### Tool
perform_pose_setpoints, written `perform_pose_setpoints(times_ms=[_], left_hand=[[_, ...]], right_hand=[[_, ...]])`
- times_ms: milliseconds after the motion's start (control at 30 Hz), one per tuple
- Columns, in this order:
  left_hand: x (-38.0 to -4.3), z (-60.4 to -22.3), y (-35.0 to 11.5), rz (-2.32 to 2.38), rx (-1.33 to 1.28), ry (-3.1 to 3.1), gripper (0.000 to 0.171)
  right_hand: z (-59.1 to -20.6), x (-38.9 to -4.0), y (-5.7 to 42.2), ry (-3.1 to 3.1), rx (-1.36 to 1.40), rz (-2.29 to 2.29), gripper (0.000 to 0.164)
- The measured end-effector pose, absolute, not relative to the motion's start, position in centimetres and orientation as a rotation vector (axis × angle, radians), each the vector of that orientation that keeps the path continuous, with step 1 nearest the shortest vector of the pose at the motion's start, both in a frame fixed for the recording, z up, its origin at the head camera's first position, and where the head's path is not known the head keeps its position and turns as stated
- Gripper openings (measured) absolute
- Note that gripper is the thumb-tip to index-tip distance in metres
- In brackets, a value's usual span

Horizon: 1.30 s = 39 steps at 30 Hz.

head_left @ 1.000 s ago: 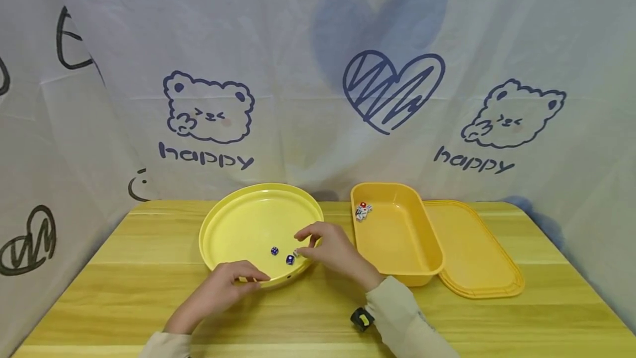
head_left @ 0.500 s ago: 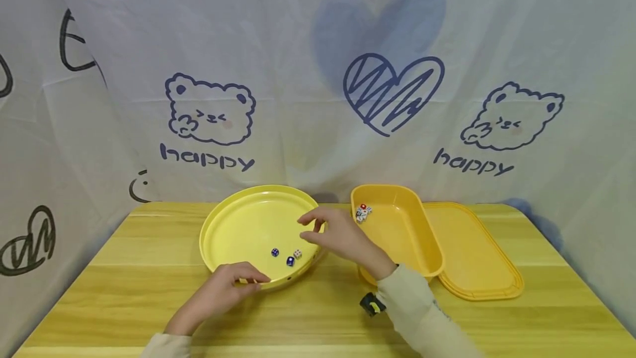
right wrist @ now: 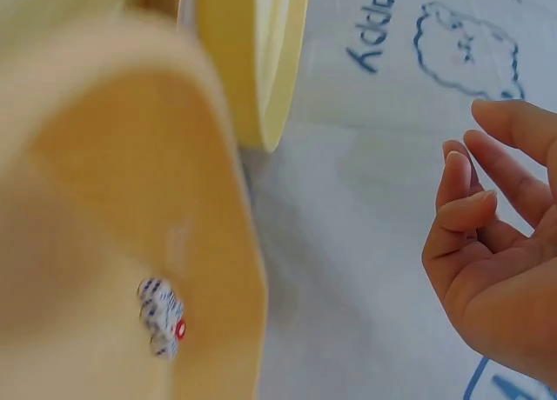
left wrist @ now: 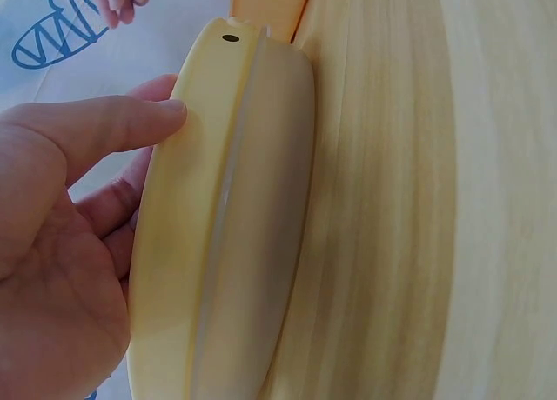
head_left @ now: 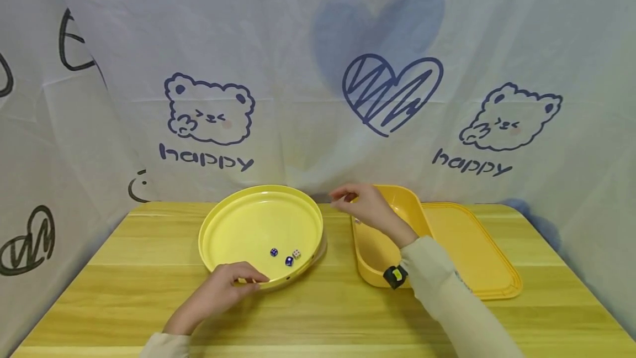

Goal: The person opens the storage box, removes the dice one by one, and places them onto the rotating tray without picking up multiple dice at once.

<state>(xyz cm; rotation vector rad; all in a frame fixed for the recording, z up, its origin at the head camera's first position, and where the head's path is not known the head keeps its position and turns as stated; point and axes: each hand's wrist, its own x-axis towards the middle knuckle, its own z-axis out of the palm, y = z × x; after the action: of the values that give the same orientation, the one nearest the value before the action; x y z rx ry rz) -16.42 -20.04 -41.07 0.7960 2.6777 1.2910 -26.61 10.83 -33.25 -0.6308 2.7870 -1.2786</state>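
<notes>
In the round yellow tray [head_left: 258, 225], three dice [head_left: 289, 261] lie near the left hand [head_left: 223, 287], which pinches the rim [head_left: 279, 282]. The right hand [head_left: 370, 206] hovers well apart, fingers [right wrist: 509, 177] loosely parted.

Wood-grain table [head_left: 99, 297], far corners rounded. Pale cloth walls [head_left: 278, 21] at back and sides; blue bears [head_left: 211, 109], hearts [head_left: 392, 95], "happy" lettering [head_left: 206, 157] behind.

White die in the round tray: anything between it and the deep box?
Yes: the tray's raised rim right of the white die, then, past some tabletop, the box's left wall. Nothing else visible.
</notes>
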Motion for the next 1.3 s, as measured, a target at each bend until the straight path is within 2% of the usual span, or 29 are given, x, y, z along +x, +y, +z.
perform_pose_setpoints(times_ms=[500, 800, 1300], left_hand=[[-16.4, -41.1, -20.2, 1.294, 0.795, 2.680, 0.016], [-16.3, -41.1, -20.5, 1.313, 0.812, 2.677, 0.014], [-16.3, -41.1, -20.3, 1.308, 0.808, 2.673, 0.014]], right_hand=[[-35.9, -30.9, 14.3, 2.708, -0.428, -1.440, 0.030], [-36.6, -31.7, 14.8, 2.705, -0.448, -1.428, 0.030], [-40.7, -33.7, 16.3, 2.788, -0.444, -1.282, 0.024]])
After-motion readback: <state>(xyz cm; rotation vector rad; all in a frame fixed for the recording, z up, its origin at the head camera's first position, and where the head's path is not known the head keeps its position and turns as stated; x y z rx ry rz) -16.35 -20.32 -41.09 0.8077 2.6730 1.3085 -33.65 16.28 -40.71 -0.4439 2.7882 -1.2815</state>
